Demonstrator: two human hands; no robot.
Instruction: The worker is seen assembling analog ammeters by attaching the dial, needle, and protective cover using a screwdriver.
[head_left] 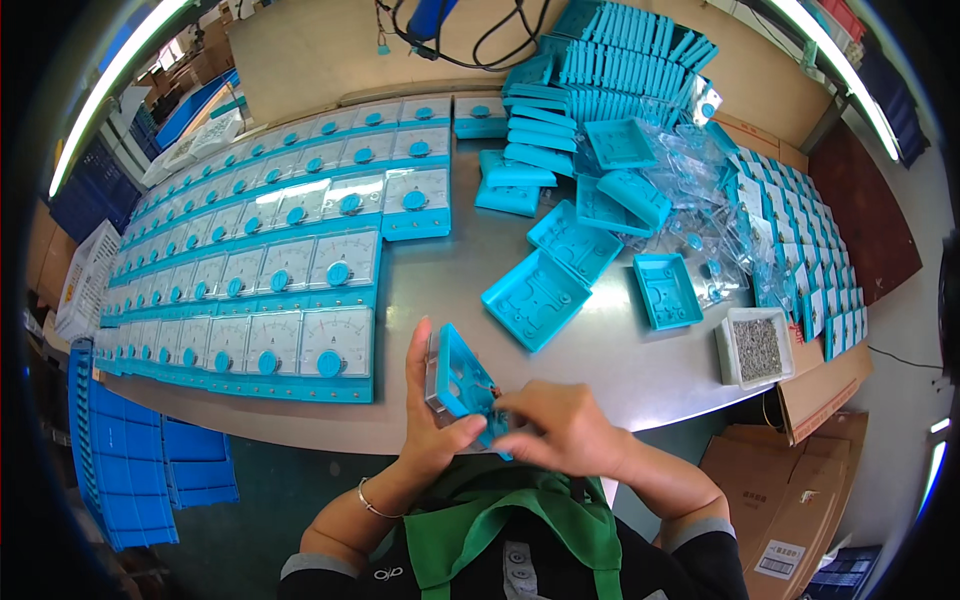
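Smooth metal bench (430, 285) in a workshop, rows of panel meters (342, 258) on the left, loose teal housings (537, 300) on the right. One panel meter (458, 375) is off the bench, tilted in front of the person. Left hand (430, 445) clamps it, thumb on near rim, other fingers around the far side. Right hand (568, 425) has fingers bunched at the open back; blurred, can't tell if they pinch anything. Step in hand: apparently working inside the housing. Next move seems to call for a steady left grip and fine fingertip control. Materials: matte teal moulded plastic, boxy; clear glossy covers; crinkled clear bags (672, 190); grainy grey metal bits (757, 350) in a white tray (759, 382).
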